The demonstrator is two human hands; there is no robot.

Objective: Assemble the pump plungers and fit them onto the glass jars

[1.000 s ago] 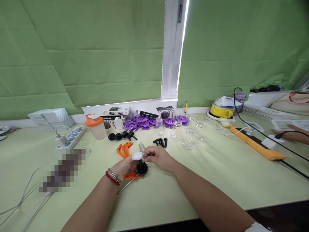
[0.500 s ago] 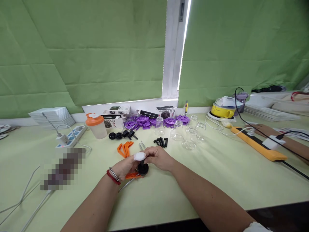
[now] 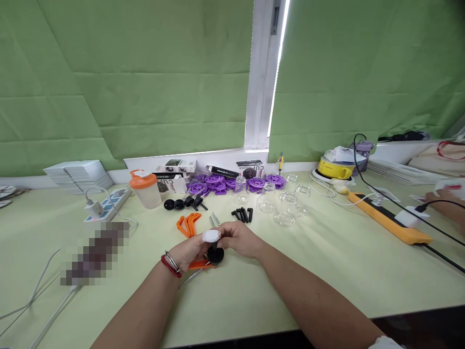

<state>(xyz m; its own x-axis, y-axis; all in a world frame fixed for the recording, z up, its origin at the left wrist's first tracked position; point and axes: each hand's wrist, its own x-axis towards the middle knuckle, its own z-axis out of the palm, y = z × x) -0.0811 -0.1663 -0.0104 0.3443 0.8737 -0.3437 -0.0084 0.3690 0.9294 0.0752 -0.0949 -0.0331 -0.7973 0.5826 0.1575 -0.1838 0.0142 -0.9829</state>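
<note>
My left hand (image 3: 192, 249): fingers curled narrow around a black stemmed part with a round base (image 3: 215, 255), held above the near middle of the table (image 3: 269, 291); a white piece (image 3: 211, 236), wrap or object I cannot tell, sits at my left thumb; my right hand (image 3: 238, 238): thumb and fingers drawn close together at the stem; whether they pinch it or something smaller, I cannot tell.

Beneath my left hand: one orange piece (image 3: 199, 264), partly hidden, and one thin metal rod (image 3: 191, 278), slanting toward me.

Beyond the hands: orange angled handles (image 3: 191, 224), grouped; slim metal pieces (image 3: 214, 220), partly covered by my right hand; black L-shaped pieces (image 3: 250, 214), several, bunched together; four black round-headed parts (image 3: 169, 204), two with stems visible; purple openwork discs (image 3: 255, 183), heaped before printed boxes (image 3: 250, 169); clear jars (image 3: 267, 196), clustered to the right; one orange-lidded shaker bottle (image 3: 147, 198), upright, to the left.

Far right: one yellow-orange power strip (image 3: 417, 235); another person's hand (image 3: 443, 203), near a white plug adapter (image 3: 407, 216).
</note>
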